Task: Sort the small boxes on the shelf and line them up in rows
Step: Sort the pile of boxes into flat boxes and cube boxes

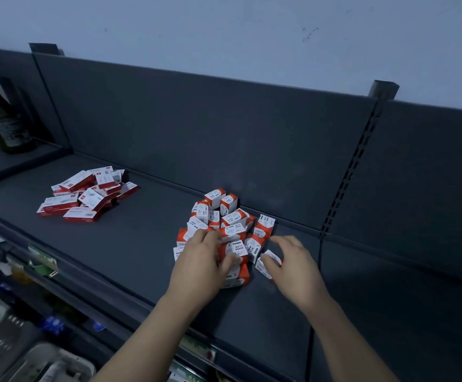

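Observation:
A loose heap of small red-and-white paper clip boxes (225,216) lies on the dark shelf (130,244), close to its back panel. My left hand (201,267) rests on the front of the heap, thumb and fingers curled round one box (235,249). My right hand (293,267) is just right of the heap and grips another small box (267,264) at the shelf surface. A second heap of flatter red-and-white boxes (86,194) lies apart at the left of the shelf.
A dark bottle (3,125) stands on the neighbouring shelf section at far left. An upright slotted post (348,175) divides the shelf on the right. Lower shelves with price tags (42,260) and packaged goods run below the front edge.

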Demonstrator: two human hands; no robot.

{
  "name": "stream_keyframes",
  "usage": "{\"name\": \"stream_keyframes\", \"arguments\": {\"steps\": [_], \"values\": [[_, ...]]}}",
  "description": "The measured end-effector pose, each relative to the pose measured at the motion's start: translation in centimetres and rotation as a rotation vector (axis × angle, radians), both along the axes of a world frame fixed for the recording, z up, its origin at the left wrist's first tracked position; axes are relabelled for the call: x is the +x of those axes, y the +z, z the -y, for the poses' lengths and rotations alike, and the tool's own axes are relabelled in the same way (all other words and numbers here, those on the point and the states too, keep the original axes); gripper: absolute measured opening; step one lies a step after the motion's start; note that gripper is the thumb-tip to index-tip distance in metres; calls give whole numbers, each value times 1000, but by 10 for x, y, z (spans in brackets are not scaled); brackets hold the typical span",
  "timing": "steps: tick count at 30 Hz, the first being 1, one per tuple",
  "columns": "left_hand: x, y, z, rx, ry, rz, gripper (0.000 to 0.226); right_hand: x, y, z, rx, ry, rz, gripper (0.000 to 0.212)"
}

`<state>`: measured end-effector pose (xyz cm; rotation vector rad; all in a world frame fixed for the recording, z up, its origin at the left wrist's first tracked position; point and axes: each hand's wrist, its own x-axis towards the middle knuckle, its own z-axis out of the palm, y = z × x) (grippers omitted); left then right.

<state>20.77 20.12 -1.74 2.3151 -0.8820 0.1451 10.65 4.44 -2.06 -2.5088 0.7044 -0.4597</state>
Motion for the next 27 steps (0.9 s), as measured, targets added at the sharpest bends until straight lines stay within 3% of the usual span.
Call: {"name": "stream_keyframes", "arguments": {"steps": [6, 13, 27], "values": [[28, 19, -25, 30, 76, 132, 37, 32, 29, -18, -116, 62, 63, 40], [87, 29, -78, 91, 145, 156, 42, 95, 43, -67, -204, 138, 61, 36], [246, 9, -214, 228, 196, 178, 50, 247, 18, -199, -79, 125, -27, 48]]}}
